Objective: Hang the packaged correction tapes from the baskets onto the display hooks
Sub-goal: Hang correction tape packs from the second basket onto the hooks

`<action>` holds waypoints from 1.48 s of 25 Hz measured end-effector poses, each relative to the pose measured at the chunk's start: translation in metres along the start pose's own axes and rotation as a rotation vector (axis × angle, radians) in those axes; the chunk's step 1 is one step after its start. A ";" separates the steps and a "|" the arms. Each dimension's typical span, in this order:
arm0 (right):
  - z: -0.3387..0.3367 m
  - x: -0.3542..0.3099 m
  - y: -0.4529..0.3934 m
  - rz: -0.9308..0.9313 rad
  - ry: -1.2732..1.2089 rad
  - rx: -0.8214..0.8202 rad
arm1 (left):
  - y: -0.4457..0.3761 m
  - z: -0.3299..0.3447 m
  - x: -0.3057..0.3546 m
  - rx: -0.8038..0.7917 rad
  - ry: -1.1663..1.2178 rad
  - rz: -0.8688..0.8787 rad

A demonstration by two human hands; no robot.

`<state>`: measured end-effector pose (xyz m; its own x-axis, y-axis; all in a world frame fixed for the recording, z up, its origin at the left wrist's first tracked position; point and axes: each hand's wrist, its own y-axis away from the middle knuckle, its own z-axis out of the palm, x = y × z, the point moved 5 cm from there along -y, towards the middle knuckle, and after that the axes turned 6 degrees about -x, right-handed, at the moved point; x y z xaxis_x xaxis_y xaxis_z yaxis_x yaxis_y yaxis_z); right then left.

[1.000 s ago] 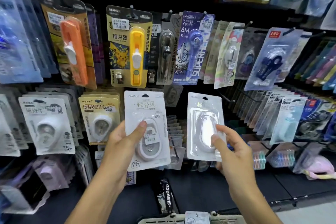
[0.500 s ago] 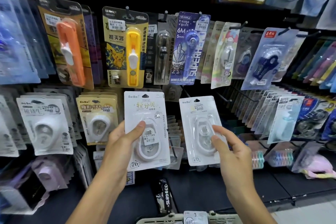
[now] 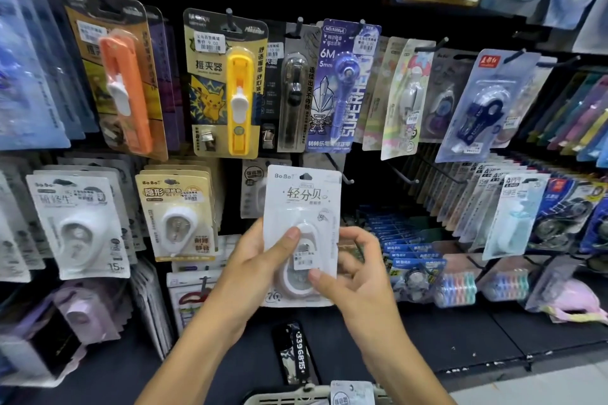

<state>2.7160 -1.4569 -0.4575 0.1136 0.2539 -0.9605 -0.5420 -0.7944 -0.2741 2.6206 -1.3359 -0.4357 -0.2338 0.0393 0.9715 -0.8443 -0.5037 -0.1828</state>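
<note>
Gripping perhaps two stacked packs [image 3: 302, 207], both hands [image 3: 256, 260].

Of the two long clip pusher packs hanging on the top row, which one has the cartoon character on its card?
The yellow clip pusher pack, right of the orange pack; its card shows a yellow cartoon character, the orange one's does not.

A black display wall [image 3: 368, 174] is carrying rows of metal hooks [image 3: 403, 174] with carded stationery hanging from them. On the upper row, an orange clip pusher pack [image 3: 121, 89], a yellow one [image 3: 227, 85] and a purple correction tape pack [image 3: 342, 85] are hanging side by side. Below, white correction tape packs [image 3: 79, 227] are hanging at the left. A dark shelf [image 3: 460, 335] is running along the bottom, with a black lanyard [image 3: 297, 355] lying on it.
</note>
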 end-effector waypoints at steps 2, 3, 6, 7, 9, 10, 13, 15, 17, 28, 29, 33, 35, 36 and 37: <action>-0.010 -0.008 -0.008 -0.042 -0.069 0.145 | 0.002 -0.006 0.005 0.069 -0.245 0.034; -0.018 -0.012 -0.009 -0.039 -0.066 0.229 | 0.004 -0.016 0.010 0.199 -0.488 0.066; -0.049 -0.011 0.000 0.053 0.061 0.420 | 0.015 -0.045 0.027 0.595 -1.080 0.065; -0.057 -0.010 0.006 0.054 0.090 0.449 | 0.016 -0.053 0.027 0.630 -1.124 0.017; -0.060 -0.013 0.016 0.040 0.143 0.464 | 0.014 -0.066 0.023 0.585 -1.143 -0.092; -0.060 -0.013 0.017 0.050 0.164 0.457 | 0.013 -0.070 0.020 0.548 -1.136 -0.134; -0.055 -0.007 0.003 0.117 0.073 0.335 | 0.012 -0.072 0.012 0.510 -1.168 -0.156; -0.051 0.003 -0.004 0.198 0.006 0.238 | 0.020 -0.064 0.011 0.550 -1.184 -0.089; -0.055 0.028 0.005 0.279 0.049 0.174 | 0.030 -0.052 0.002 0.517 -1.109 -0.049; -0.038 0.266 0.223 0.948 0.336 0.091 | 0.105 0.004 -0.201 -0.951 -1.330 -0.917; -0.036 0.270 0.217 0.958 0.275 0.150 | 0.102 -0.002 -0.203 -0.904 -1.335 -0.907; -0.037 0.268 0.193 1.026 0.392 0.109 | 0.086 -0.003 -0.213 -0.785 -1.307 -0.844; -0.057 0.255 0.184 0.974 0.374 0.091 | 0.081 0.003 -0.222 -0.653 -1.267 -0.800; -0.069 0.245 0.181 0.944 0.261 0.115 | 0.079 0.005 -0.226 -0.519 -1.192 -0.788; -0.076 0.236 0.179 0.912 0.108 0.138 | 0.080 0.005 -0.231 -0.349 -1.034 -0.805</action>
<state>2.7091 -1.5816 -0.7372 -0.3320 -0.4950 -0.8030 -0.5531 -0.5874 0.5908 2.6092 -1.3899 -0.6738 0.7143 -0.5220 0.4661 -0.6875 -0.3993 0.6065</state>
